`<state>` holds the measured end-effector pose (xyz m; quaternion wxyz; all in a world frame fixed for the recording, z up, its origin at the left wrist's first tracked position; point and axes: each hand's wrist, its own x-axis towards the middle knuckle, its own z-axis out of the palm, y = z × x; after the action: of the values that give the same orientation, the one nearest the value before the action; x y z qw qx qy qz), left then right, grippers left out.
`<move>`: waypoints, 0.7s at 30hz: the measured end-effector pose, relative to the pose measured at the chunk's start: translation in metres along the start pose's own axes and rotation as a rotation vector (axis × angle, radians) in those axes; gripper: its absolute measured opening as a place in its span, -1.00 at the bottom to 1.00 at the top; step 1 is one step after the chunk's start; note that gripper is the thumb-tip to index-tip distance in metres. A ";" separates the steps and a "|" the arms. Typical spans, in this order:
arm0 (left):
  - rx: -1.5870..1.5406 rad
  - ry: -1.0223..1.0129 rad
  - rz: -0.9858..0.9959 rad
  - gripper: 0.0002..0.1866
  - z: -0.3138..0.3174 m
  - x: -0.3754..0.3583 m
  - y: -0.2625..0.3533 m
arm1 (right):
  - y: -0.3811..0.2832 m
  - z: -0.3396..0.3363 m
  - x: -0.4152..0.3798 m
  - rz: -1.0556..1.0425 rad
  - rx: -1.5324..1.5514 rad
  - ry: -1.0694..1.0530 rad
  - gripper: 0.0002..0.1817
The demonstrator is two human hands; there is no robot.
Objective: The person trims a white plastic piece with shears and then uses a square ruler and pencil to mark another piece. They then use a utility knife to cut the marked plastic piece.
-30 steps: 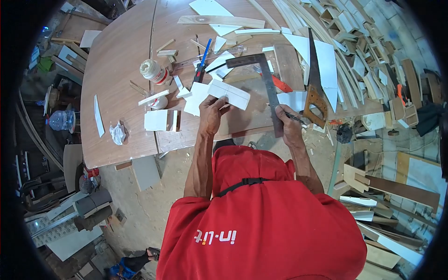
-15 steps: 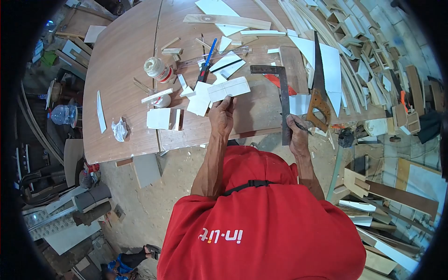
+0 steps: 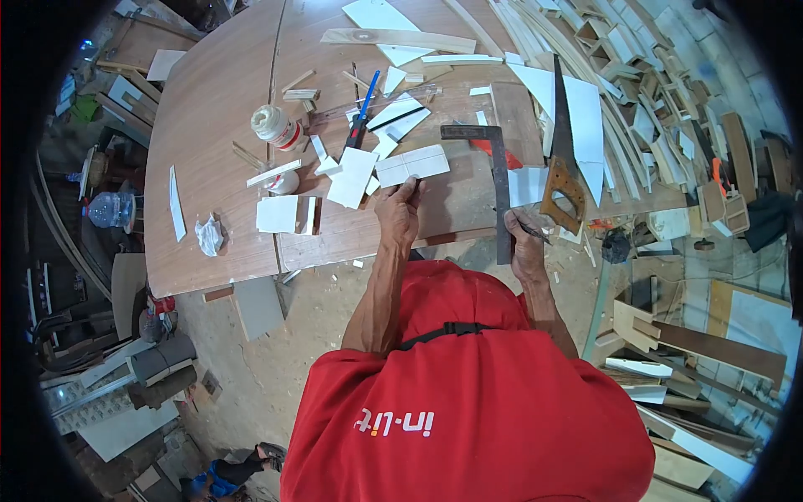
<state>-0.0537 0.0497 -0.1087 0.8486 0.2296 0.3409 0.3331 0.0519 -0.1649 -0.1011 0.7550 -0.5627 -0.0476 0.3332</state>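
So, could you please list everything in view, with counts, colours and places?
Table: one, brown, upper centre
Marked board: one, white, left hand
Square: one, dark, right hand
Pen-like tool: one, dark, right hand
Handsaw: one, dark blade, brown handle, table's right
Open jar: one, whitish, table's left half
Slim tool: one, blue and black, right of jar
Crumpled wad: one, white, table's near left
Offcuts: many, white and tan, across table
Long strips: many, pale, upper right
Bottle: one, clear bluish, far left
Red top: one, on the person
Left hand, right hand: one each, bare, table's near edge
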 end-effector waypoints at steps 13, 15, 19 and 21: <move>0.202 -0.037 -0.088 -0.80 -0.004 -0.005 -0.006 | -0.010 0.006 -0.014 0.048 0.009 0.023 -0.75; 0.246 -0.068 -0.115 -0.80 -0.004 -0.004 -0.005 | -0.009 0.005 -0.014 0.044 0.007 0.024 -0.73; 0.266 -0.126 -0.129 -0.78 0.004 -0.008 0.001 | -0.005 0.002 -0.013 0.026 -0.034 0.030 -0.73; 0.331 -0.135 -0.132 -0.73 0.008 -0.010 0.004 | -0.007 0.005 -0.015 0.038 -0.037 0.017 -0.76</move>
<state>-0.0549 0.0440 -0.0963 0.8402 0.3650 0.3475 0.2001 0.0419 -0.1702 -0.0884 0.7384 -0.5801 -0.0366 0.3418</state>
